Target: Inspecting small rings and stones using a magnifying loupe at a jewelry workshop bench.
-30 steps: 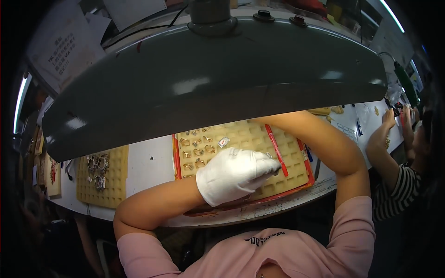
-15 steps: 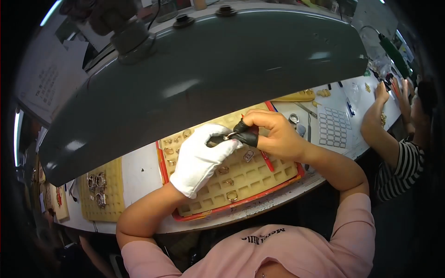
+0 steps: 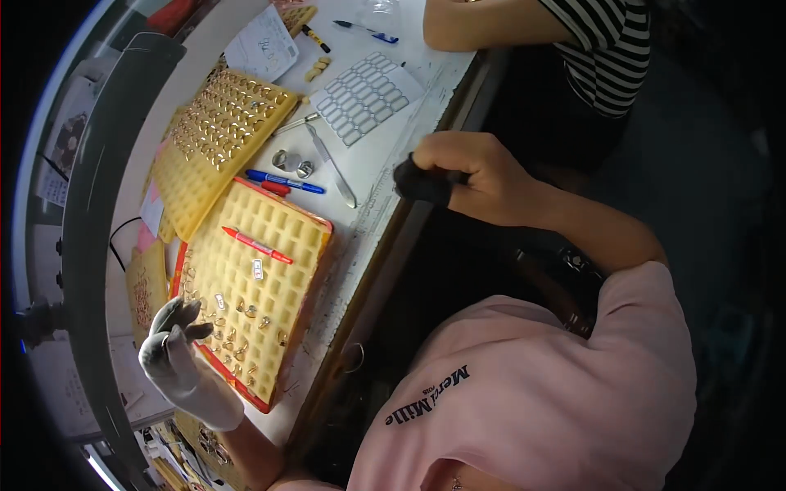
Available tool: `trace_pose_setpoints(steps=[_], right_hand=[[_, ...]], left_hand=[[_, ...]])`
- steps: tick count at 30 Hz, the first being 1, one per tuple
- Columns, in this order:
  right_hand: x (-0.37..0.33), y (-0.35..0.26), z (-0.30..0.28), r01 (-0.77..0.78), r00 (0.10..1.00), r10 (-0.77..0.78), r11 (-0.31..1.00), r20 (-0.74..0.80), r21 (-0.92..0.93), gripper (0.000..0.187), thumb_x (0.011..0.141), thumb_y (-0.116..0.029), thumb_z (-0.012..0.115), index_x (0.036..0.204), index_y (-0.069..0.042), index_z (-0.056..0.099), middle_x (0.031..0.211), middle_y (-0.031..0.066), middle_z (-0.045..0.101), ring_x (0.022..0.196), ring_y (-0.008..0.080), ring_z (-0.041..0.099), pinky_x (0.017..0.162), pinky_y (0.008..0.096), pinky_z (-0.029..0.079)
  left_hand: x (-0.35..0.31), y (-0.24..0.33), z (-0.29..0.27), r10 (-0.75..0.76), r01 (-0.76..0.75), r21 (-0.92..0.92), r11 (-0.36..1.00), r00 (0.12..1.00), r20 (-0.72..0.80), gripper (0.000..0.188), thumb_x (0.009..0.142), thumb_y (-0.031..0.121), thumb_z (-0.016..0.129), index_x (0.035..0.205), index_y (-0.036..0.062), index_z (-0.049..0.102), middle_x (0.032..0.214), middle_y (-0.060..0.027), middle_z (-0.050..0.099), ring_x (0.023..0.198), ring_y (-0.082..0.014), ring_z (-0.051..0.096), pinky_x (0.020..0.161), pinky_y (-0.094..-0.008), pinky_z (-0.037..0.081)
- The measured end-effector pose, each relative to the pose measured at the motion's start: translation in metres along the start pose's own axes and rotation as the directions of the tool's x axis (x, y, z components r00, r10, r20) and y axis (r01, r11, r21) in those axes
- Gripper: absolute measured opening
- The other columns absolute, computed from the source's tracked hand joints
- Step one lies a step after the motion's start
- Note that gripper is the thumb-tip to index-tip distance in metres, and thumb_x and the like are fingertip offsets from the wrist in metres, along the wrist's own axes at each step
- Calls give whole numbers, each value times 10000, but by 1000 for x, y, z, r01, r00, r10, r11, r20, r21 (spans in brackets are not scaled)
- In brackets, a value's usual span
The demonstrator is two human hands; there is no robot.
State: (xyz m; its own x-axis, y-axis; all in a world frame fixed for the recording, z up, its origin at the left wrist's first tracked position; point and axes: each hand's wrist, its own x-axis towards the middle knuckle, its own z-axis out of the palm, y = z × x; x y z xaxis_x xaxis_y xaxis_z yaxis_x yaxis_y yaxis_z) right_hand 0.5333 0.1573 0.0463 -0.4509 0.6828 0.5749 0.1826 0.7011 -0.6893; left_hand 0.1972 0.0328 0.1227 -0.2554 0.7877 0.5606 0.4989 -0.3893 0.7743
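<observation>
My left hand (image 3: 188,368), in a white glove with greyed fingertips, hovers by the left edge of a cream tray (image 3: 303,233) with square pockets and a red rim. Its fingers are bent but apart, and I see nothing between them. Several rings (image 3: 239,348) sit in the tray's near pockets. My right hand (image 3: 479,180), with black covers on thumb and forefinger, is raised past the bench's front edge. Those fingers are pinched together; what they hold, if anything, is hidden. A red pen (image 3: 256,245) and a small white tag (image 3: 258,269) lie on the tray.
Beyond the tray is a yellow board (image 3: 176,196) filled with rings. Blue pen (image 3: 285,182), tweezers (image 3: 332,168), metal ring-shaped pieces (image 3: 286,160) and a label sheet (image 3: 360,98) lie on the bench. A dark lamp shade (image 3: 102,213) curves along the left. A person's striped sleeve (image 3: 606,49) is at upper right.
The view has swung to the right. My hands, together over the tray at a small ring, are now far apart: the right out past the bench edge, the left at the tray's side.
</observation>
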Motion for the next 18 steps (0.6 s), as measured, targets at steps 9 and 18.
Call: trace_pose_setpoints(steps=[9, 18], right_hand=[[-285, 108, -67, -883, 185, 965, 247, 188, -398, 292, 814, -149, 457, 999, 22, 603, 904, 124, 630, 688, 234, 615, 628, 352, 485], [-310, 137, -54, -987, -70, 956, -108, 286, 119, 276, 826, -168, 410, 1001, -54, 591, 799, 37, 594, 690, 154, 567, 613, 327, 467]], left_hand=[[-162, 47, -4, -617, 618, 124, 776, 704, 350, 125, 784, 45, 594, 875, -16, 534, 972, -155, 636, 865, -220, 608, 754, -313, 492], [-388, -51, -44, -946, 973, 143, 180, 211, -247, 415, 862, 320, 554, 1070, -39, 562, 973, -155, 624, 865, -245, 584, 777, -339, 450]])
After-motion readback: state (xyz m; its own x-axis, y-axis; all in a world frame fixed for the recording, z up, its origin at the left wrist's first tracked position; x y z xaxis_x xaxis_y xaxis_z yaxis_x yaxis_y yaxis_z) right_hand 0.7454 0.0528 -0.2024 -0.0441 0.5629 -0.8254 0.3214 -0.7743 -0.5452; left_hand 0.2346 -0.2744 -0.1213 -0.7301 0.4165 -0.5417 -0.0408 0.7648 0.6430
